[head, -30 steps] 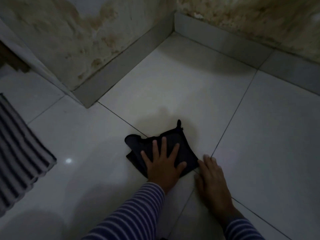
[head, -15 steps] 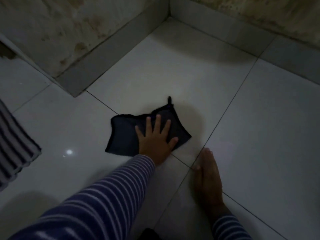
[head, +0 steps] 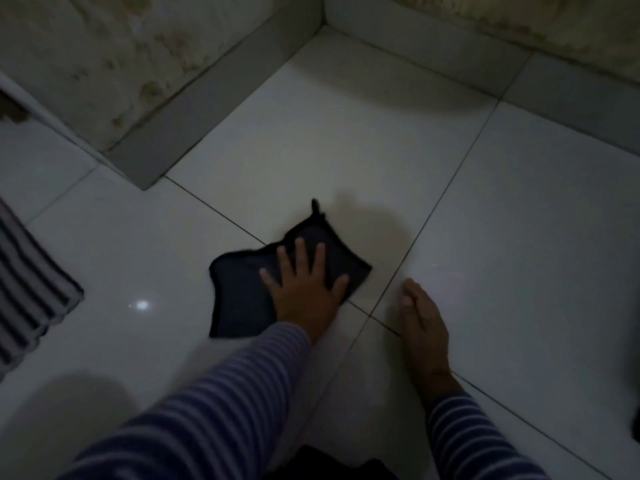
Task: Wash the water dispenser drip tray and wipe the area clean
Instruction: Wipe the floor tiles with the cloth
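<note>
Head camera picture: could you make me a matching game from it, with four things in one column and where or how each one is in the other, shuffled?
Things:
1. dark cloth
2. left hand
3. right hand
4. striped mat

Places or states:
A. at the picture's left edge
B. fingers spread, pressing down on the cloth
C. resting on the tiled floor, right of the cloth
D. lying flat under a hand

Pairs: 1-D, 2-B, 3-C, 4-A
</note>
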### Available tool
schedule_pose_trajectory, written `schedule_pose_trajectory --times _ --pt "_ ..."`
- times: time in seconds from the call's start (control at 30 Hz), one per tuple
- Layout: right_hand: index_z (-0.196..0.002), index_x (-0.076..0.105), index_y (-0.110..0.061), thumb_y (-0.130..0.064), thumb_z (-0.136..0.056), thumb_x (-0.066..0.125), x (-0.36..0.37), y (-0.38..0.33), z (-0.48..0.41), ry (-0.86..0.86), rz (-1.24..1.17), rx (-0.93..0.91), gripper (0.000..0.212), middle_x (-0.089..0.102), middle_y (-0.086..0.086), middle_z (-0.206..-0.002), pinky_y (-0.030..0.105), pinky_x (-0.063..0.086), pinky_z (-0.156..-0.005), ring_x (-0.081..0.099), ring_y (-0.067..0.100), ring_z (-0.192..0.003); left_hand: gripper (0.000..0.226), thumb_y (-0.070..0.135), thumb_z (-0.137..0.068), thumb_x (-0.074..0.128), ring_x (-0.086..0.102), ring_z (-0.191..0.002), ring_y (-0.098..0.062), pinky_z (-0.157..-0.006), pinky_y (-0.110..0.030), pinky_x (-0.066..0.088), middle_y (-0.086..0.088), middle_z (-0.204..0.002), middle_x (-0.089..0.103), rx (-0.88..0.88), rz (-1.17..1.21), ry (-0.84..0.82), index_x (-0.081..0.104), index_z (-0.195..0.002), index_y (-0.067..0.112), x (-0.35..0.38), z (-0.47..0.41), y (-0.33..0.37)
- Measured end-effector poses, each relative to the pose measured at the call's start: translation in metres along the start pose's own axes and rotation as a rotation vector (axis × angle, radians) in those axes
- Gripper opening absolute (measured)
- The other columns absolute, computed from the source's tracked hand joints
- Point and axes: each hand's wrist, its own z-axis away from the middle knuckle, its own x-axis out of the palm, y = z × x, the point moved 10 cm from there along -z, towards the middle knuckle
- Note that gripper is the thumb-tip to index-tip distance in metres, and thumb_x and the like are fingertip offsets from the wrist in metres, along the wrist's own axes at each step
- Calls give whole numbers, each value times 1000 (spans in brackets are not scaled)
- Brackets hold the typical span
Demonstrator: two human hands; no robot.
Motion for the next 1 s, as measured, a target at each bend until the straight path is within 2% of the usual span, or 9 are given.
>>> schedule_pose_trajectory --times 0.13,0.2,0.33,0.47,0.63,0.77,0.83,0.9,1.0 --pt "-123 60 -23 -26 -100 43 -29 11 -11 46 -190 130 28 59 -12 -117 2 38 -82 54 -5 -96 71 64 -92 26 -7 -148 -35 -110 -65 -8 -3 -163 -5 392 -57 -82 9 -153 33 16 14 102" --pt "-115 63 -24 -28 -99 48 -61 18 -12 180 -194 147 22 62 -15 -107 -1 38 -78 57 -1 -93 69 64 -88 32 10 -148 -36 -110 -66 5 -3 -162 13 578 -110 -91 26 -150 34 34 64 124" --pt "-112 66 -29 -30 -94 57 -75 24 3 247 -251 174 21 64 -9 -119 27 41 -103 57 10 -112 68 71 -77 43 36 -138 -31 -106 -63 27 2 -151 42 760 -147 -96 48 -137 39 55 155 91" --pt "-121 63 -10 -11 -97 51 -25 -11 23 76 28 -72 27 59 7 -131 22 31 -105 51 19 -124 70 74 -77 42 28 -139 -35 -97 -73 31 -1 -152 39 648 -156 -97 46 -139 40 35 117 46" --pt "-126 56 -19 -7 -99 45 23 -36 34 -55 -73 -159 32 49 -3 -136 10 30 -103 41 12 -132 71 62 -91 33 -20 -145 -31 -107 -67 -14 5 -159 -19 522 -107 -221 -2 -150 44 18 28 83" --pt "-134 47 -22 -12 -102 38 -3 -37 12 131 -259 -86 34 47 -7 -137 20 32 -108 44 8 -127 51 19 -97 42 14 -148 -21 -121 -46 2 2 -159 24 496 592 -465 35 -147 29 -9 17 134" --pt "-141 41 -13 -14 -103 36 -6 -38 -3 139 -242 -55 38 44 -4 -140 15 27 -108 41 13 -131 57 0 -89 43 24 -145 -22 -120 -47 8 -2 -154 35 454 737 -244 48 -140 24 -36 17 118" --pt "-147 30 -13 -14 -103 35 20 -44 -19 -34 -46 -110 44 28 -2 -151 15 13 -113 24 20 -143 63 -2 -83 41 19 -146 -26 -116 -54 5 -5 -156 30 438 557 24 46 -141 21 -46 22 89" --pt "-152 8 -33 -37 -102 31 71 -25 -24 -329 664 -253 55 -7 2 -162 49 -10 -115 -12 33 -146 64 11 -89 47 9 -148 -31 -115 -55 9 -12 -161 13 263 307 125 28 -150 17 -28 22 39"
